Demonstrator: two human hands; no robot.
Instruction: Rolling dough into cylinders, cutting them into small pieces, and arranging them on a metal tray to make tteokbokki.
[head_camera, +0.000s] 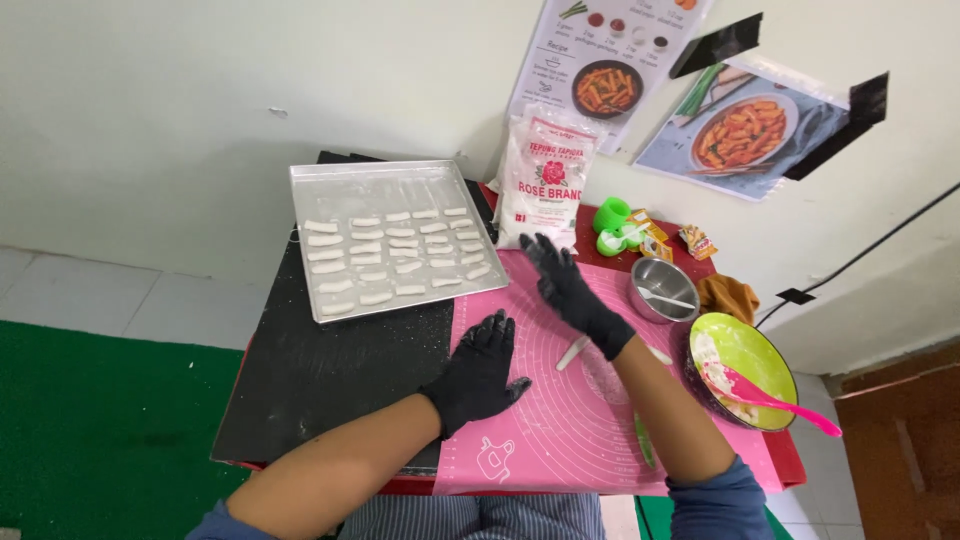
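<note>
- On the pink silicone rolling mat (560, 420) at the near right of the table (300, 400), your left hand in its black glove (478, 372) lies flat, fingers spread, gripping nothing.
- Your right hand, also black-gloved (572, 290), hangs open above the mat, palm down and fingers straight, its grip empty too.
- Just below that hand a short white dough stick (572, 353) lies on the mat, partly hidden by your forearm; it looks rolled but not yet moved across.
- At the far left corner the flat metal baking tray (330, 185) holds four rows of white dough sticks (395, 258) in its near half, so a good share of the shaping looks done, and the far half is bare.
- At the right edge the lime-green bowl (758, 352) holds white dough with a pink spatula (775, 400) in it, so I judge more is left to roll.
- A white flour bag (545, 180) leans on the wall behind the mat.
</note>
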